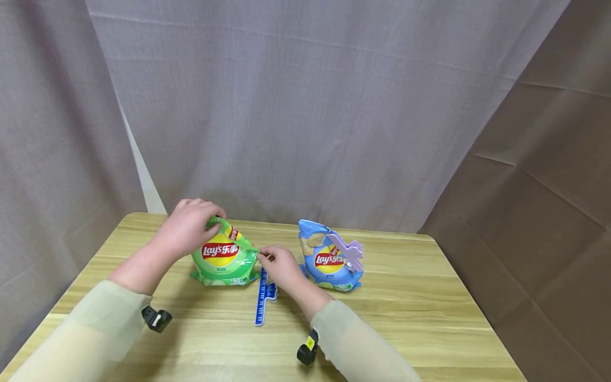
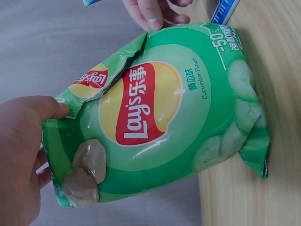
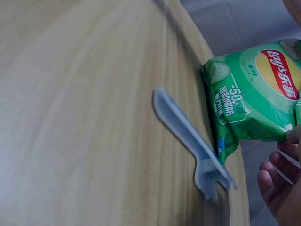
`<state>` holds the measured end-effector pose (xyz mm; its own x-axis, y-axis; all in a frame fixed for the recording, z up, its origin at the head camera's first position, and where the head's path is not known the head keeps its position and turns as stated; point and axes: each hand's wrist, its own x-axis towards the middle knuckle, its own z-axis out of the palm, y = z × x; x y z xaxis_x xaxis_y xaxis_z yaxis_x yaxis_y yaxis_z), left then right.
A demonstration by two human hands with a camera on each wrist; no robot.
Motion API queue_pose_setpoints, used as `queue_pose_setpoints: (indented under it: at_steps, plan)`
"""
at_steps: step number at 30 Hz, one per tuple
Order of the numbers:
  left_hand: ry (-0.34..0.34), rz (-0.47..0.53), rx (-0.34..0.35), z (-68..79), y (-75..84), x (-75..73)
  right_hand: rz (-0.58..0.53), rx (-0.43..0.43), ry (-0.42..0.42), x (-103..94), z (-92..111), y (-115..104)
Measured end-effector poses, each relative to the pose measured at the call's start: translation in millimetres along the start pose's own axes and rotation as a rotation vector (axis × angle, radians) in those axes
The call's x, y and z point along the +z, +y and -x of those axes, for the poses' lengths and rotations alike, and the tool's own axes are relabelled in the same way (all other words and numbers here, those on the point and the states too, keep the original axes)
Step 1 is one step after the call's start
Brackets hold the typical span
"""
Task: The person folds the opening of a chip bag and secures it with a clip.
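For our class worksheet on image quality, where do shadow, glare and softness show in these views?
Head: a soft shadow falls on the table beside the left sleeve; left wrist: white glare streaks on the green bag; right wrist: the table looks dimmer, its grain soft, with pale sheen at frame left.

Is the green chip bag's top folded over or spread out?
Folded: a flap lies slantwise across the green bag, the left hand holding it.
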<state>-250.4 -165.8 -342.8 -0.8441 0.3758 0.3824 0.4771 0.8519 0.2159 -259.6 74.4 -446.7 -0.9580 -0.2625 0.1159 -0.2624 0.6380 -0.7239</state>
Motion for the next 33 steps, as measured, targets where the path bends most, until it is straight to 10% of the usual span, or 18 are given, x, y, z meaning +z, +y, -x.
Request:
queue_pose_setpoints:
  at_steps: [24, 33]
  plan:
    - [-0.004, -0.003, -0.015, -1.3, -7.5, 3.4, 0.451, 0.04, -0.139, 1.1, 26, 23]
    - [0.0, -0.001, -0.015, -0.9, -9.7, 3.9, 0.445, 0.071, -0.126, -0.1, 32, 26]
